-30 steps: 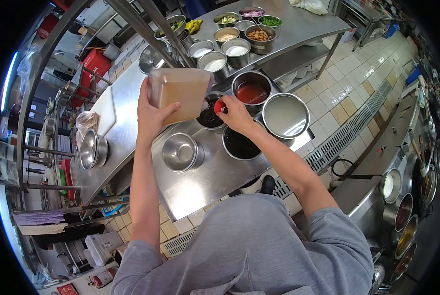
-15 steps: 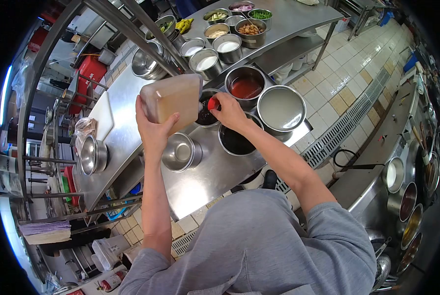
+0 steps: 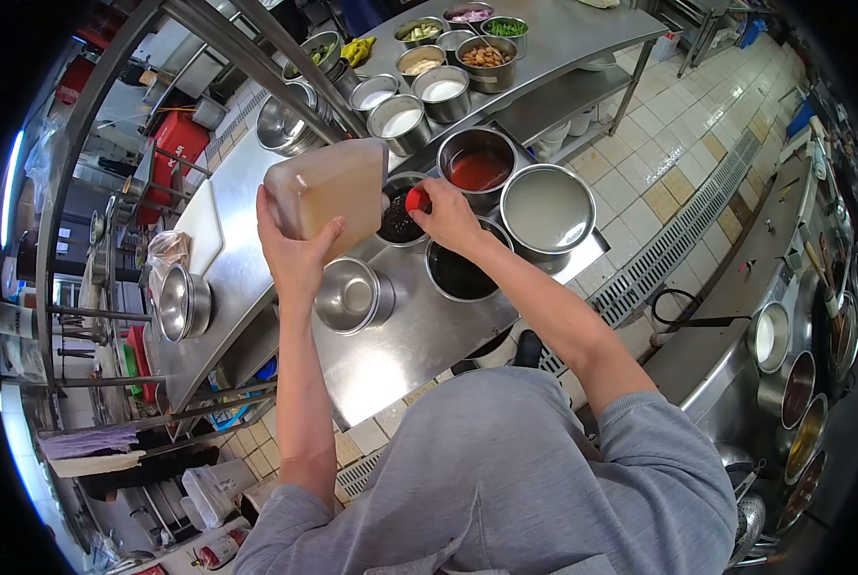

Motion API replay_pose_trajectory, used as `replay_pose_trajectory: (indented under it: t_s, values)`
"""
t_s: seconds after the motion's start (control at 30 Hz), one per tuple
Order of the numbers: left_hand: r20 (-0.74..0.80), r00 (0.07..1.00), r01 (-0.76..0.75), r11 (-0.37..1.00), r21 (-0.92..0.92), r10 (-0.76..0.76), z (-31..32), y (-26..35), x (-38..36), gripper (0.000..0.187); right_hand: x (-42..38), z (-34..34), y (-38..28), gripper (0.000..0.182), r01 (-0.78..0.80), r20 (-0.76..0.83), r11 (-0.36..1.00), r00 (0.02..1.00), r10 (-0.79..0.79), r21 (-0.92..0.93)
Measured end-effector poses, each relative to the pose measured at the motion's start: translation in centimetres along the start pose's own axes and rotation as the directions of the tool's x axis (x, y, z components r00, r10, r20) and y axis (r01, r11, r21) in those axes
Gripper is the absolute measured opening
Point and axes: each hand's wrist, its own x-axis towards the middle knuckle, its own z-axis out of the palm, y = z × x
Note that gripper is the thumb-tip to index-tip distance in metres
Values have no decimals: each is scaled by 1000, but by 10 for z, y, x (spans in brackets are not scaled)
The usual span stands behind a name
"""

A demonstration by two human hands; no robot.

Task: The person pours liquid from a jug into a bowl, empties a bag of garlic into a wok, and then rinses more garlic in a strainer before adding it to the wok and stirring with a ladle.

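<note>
My left hand (image 3: 290, 249) grips a translucent plastic container (image 3: 347, 192) by its side and bottom. The container is tilted toward the right, and a yellowish content shows through its wall. Close to its mouth, my right hand (image 3: 445, 216) pinches a small red object (image 3: 417, 198) whose exact kind I cannot make out. Both are above a metal pot with dark contents (image 3: 398, 226), partly hidden by the container and my right hand. Below my right wrist stands a pot of dark liquid (image 3: 460, 273).
A pot of red liquid (image 3: 477, 168) and a pot of cloudy liquid (image 3: 547, 211) stand to the right. Nested steel bowls (image 3: 352, 297) sit nearer me. Several tins of ingredients, one with brown pieces (image 3: 486, 56), line the back. A metal post (image 3: 285, 81) rises at left.
My left hand and the container have shifted slightly left, showing a little more of the pot with dark contents. My right hand has barely moved and still pinches the red object.
</note>
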Motion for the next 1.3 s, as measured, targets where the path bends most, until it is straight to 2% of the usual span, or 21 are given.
replay_pose_trajectory:
  t_s: [0.23,0.3,0.4,0.43,0.47,0.53,0.57,0.6,0.67,0.73,0.8,0.87,0.93,0.97,1.0,1.07,1.1,1.2,1.27,1.3]
  values:
    - [-15,1000,-28,1000,-9,28,-8,19,0,111,1,-3,-2,37,-42,29,998,999,41,54]
    - [-53,994,-97,995,-4,97,-11,24,1,110,2,-5,-3,37,-46,28,997,999,45,58]
    - [-77,994,-82,997,17,83,15,-4,-5,109,0,-3,-5,35,-22,-10,998,1000,22,55]
    - [-76,994,-64,992,111,73,28,-16,-8,109,-1,-1,-5,36,-34,-10,998,999,35,54]
    - [-74,995,-63,992,110,72,31,-26,-13,109,-2,0,-4,36,-47,-11,998,999,48,51]
    - [-86,994,-61,987,146,75,35,-15,-18,110,-1,-5,-4,36,-47,-18,998,999,48,47]
    - [-79,997,12,988,154,0,28,-10,-20,110,-4,-6,-4,37,-50,-13,998,999,50,48]
    - [-74,997,16,988,154,-4,25,-7,-20,110,-7,-7,-4,37,-57,-11,997,998,57,48]
    - [-156,984,-81,996,25,84,21,-5,-18,111,-6,-9,-5,36,-108,-11,992,994,109,65]
    - [-165,984,-77,996,-37,70,35,-20,-22,111,-7,-6,-2,36,-102,-36,993,994,104,57]
    - [-54,997,70,969,236,-59,45,-24,-25,110,-8,-2,0,36,-91,-65,995,993,94,48]
    - [-71,997,26,979,203,-12,43,-26,-27,109,-9,-2,5,39,-23,-121,1000,992,21,-16]
    - [-114,993,27,999,-43,-32,30,-1,-25,110,-11,-4,7,39,-42,-116,999,992,44,19]
    - [-129,991,-31,999,-8,30,24,6,-21,110,-9,-5,7,39,-42,-112,998,993,48,54]
    - [-131,991,-29,1000,-8,28,26,2,-21,110,-9,-4,8,39,-42,-110,998,993,48,54]
    - [-127,992,-22,994,-103,8,36,-16,-19,109,-10,0,10,39,-54,-123,998,991,57,28]
    - [-94,995,-16,999,35,19,43,-19,-19,109,-13,3,11,39,-50,-120,998,991,54,30]
    - [-89,996,-6,996,83,13,42,-24,-29,109,-9,0,17,35,7,-167,999,986,-1,34]
    - [-67,996,53,998,25,-52,27,0,-25,109,-12,-3,11,40,-75,-131,994,988,86,81]
    - [-99,995,5,1000,-29,-7,22,8,-21,110,-12,-2,12,40,-91,-135,990,985,105,105]
